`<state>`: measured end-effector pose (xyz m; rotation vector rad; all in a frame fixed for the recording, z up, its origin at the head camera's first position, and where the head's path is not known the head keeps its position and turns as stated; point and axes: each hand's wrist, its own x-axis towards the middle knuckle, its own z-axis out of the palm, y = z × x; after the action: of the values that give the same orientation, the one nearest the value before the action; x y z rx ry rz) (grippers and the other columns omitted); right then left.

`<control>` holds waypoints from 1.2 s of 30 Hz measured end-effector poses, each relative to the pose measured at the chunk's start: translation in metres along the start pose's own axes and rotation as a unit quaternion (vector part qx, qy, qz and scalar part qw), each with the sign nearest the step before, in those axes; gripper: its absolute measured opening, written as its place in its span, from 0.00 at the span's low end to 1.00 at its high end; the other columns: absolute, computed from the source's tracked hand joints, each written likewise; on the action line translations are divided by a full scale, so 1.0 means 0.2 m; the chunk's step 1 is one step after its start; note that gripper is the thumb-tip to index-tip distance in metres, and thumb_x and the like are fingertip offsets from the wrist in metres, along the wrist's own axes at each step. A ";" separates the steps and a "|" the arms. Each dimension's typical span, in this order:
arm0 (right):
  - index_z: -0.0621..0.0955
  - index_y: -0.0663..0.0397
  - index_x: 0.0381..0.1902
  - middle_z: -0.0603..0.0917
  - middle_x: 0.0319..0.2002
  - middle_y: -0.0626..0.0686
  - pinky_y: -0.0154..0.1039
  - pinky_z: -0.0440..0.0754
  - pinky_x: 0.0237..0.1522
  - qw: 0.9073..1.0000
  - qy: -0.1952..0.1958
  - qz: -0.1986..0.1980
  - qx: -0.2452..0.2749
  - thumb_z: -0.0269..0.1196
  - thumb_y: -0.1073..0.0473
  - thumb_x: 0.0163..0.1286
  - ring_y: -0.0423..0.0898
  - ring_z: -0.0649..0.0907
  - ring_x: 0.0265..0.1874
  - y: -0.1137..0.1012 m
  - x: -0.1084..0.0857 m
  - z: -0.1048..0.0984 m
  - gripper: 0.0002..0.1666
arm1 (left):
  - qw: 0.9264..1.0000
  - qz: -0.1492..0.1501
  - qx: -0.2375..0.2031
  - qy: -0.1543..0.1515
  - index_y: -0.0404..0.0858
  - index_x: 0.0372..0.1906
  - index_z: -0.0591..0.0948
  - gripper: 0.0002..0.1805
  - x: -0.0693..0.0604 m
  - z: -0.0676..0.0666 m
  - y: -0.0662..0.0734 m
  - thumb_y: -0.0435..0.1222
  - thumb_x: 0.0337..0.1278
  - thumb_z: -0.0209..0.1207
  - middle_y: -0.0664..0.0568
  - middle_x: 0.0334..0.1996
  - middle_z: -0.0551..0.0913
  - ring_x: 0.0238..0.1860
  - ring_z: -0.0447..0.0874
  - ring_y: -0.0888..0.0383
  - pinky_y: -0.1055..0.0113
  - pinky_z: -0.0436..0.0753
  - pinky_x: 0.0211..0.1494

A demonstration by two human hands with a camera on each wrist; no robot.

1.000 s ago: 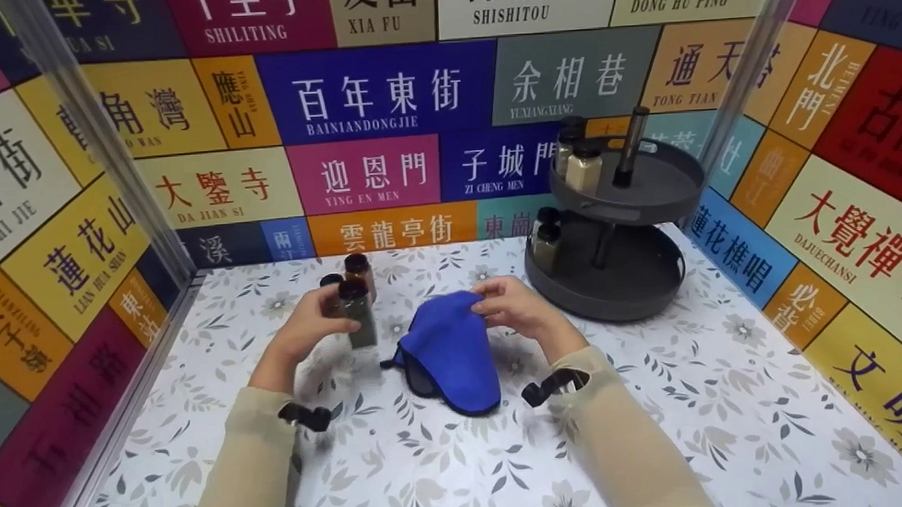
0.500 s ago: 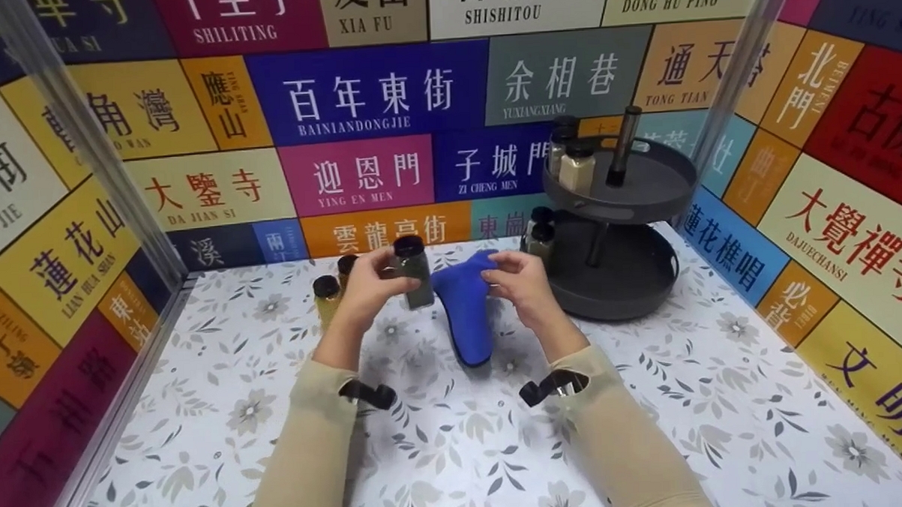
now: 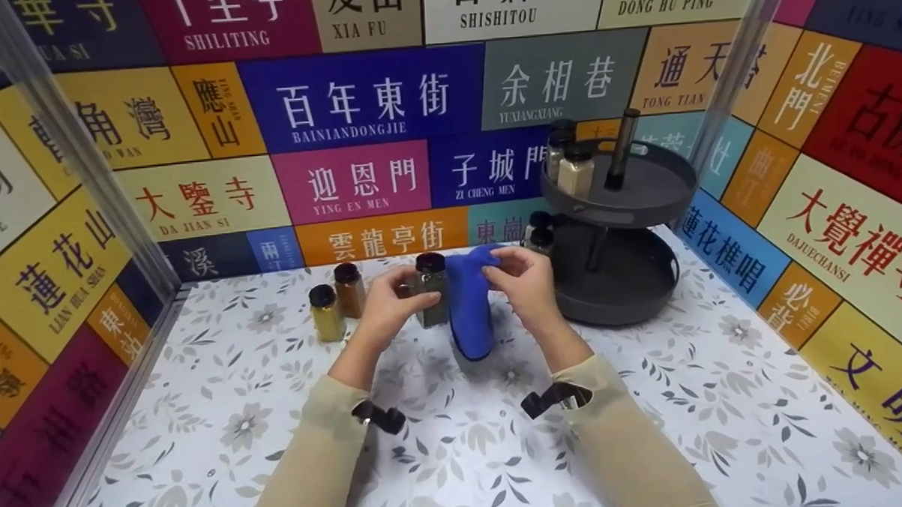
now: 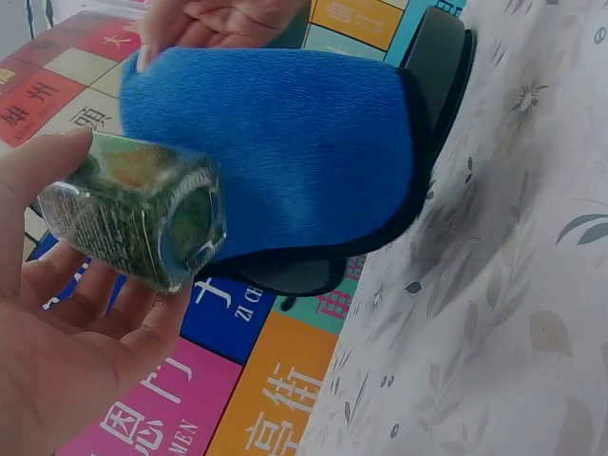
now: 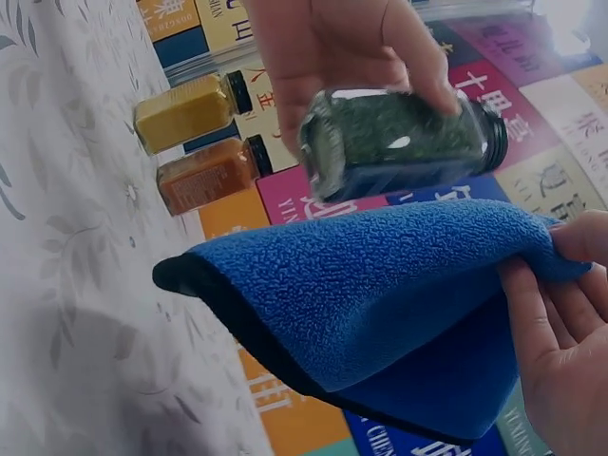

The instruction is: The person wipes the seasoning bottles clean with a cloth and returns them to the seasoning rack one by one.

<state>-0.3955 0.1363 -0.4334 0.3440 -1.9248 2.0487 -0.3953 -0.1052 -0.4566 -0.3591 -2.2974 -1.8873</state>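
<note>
A square glass spice jar [image 3: 431, 299] of dark green flakes, black-capped, is gripped between the thumb and fingers of my left hand [image 3: 390, 304]. In the left wrist view its base faces the camera, and the jar [image 4: 142, 209] is held off the table. My right hand [image 3: 523, 281] pinches the top of a blue cloth [image 3: 469, 305] with black edging, which hangs down right beside the jar. The right wrist view shows the fuzzy cloth [image 5: 370, 275] draped from the fingertips; whether it touches the jar I cannot tell.
A yellow-filled jar [image 3: 326, 314] and an orange-brown one [image 3: 349, 291] stand left of my left hand. At the back right is a two-tier dark grey rack [image 3: 618, 308], with a cream-filled jar [image 3: 576, 172] and other jars on its tiers. Printed panels wall the table.
My left hand has carried the green jar rightward, away from the other two jars, to the cloth. My right hand has raised the cloth and moved it slightly farther back.
</note>
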 end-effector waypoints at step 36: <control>0.93 0.56 0.39 0.94 0.39 0.53 0.40 0.90 0.36 0.924 -0.096 -0.206 -0.306 0.70 0.70 0.59 0.45 0.90 0.33 -0.09 -0.07 0.02 0.11 | 0.898 0.160 0.405 0.068 0.44 0.57 0.91 0.30 -0.13 0.11 0.18 0.40 0.41 0.80 0.49 0.36 0.79 0.38 0.75 0.51 0.55 0.78 0.41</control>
<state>-0.3755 0.1329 -0.4209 0.7315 -2.2456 1.1143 -0.3594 -0.0797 -0.4333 -0.4264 -2.4752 -0.6774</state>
